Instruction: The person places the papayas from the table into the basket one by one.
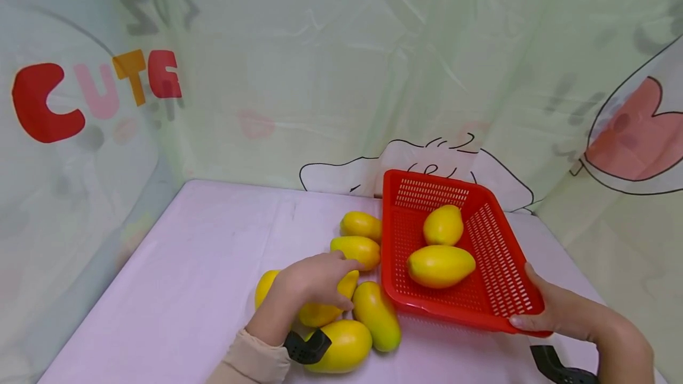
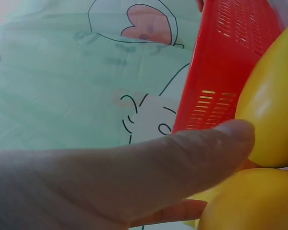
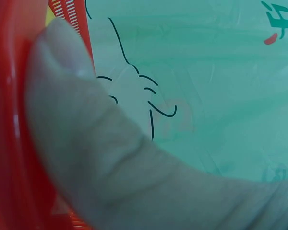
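My left hand (image 1: 322, 280) reaches over a cluster of yellow mangoes, thumb and fingers spread around the near side of one mango (image 1: 319, 314) that it partly hides. In the left wrist view the thumb (image 2: 197, 153) is straight, its tip overlapping a mango (image 2: 276, 105), with another mango (image 2: 254, 201) below. With its thumb over the rim, my right hand (image 1: 560, 307) grips the near right corner of a red plastic basket (image 1: 392, 242), which tilts toward me. Inside the basket lie two mangoes, one rounder (image 1: 443, 225) and one longer (image 1: 441, 266).
More mangoes lie left of the basket: two toward the back (image 1: 361, 225) (image 1: 363, 252), a greenish-tipped mango (image 1: 376, 316) and a near mango (image 1: 343, 347). Beneath them is a pale table (image 1: 213, 265). A printed curtain (image 1: 277, 76) hangs behind and at both sides.
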`<state>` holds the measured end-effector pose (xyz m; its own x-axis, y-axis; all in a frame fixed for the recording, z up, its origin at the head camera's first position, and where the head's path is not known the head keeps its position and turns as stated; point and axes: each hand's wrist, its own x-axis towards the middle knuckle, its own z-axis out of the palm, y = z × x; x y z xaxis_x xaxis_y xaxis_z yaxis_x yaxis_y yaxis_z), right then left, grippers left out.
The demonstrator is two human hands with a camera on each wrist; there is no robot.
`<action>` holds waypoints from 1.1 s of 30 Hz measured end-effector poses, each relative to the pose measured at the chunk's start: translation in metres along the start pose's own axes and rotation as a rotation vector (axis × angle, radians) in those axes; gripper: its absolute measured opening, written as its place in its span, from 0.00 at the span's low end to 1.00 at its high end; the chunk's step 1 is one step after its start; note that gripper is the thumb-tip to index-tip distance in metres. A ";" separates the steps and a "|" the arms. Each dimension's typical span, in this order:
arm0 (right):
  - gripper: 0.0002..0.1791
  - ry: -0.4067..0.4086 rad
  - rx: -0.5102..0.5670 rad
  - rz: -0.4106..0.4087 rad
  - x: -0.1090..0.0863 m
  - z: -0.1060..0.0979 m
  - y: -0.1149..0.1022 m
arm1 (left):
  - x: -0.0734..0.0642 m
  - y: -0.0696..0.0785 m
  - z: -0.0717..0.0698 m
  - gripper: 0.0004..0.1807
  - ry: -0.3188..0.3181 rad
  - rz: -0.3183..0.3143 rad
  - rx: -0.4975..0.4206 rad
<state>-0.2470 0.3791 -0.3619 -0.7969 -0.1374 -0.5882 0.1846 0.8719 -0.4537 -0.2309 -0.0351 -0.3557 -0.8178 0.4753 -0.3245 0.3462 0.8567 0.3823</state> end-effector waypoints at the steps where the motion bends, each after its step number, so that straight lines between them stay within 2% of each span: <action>1: 0.65 0.001 -0.005 0.001 0.000 0.000 0.000 | 0.001 0.000 0.001 0.33 -0.002 0.003 0.009; 9: 0.66 0.008 -0.017 -0.010 0.000 0.000 0.001 | 0.005 -0.002 0.006 0.27 -0.007 0.021 0.075; 14: 0.66 0.008 -0.029 -0.021 0.000 0.000 0.000 | 0.008 -0.005 0.007 0.30 -0.035 0.020 0.056; 24: 0.66 0.006 -0.048 -0.019 0.000 -0.001 0.001 | 0.004 -0.011 0.005 0.41 -0.148 0.018 0.021; 33: 0.66 0.001 -0.029 -0.026 0.000 -0.001 0.002 | 0.003 -0.011 0.004 0.46 -0.195 0.016 -0.024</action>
<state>-0.2469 0.3812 -0.3619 -0.8017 -0.1603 -0.5759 0.1468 0.8811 -0.4496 -0.2355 -0.0421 -0.3649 -0.7066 0.5210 -0.4788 0.3458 0.8446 0.4087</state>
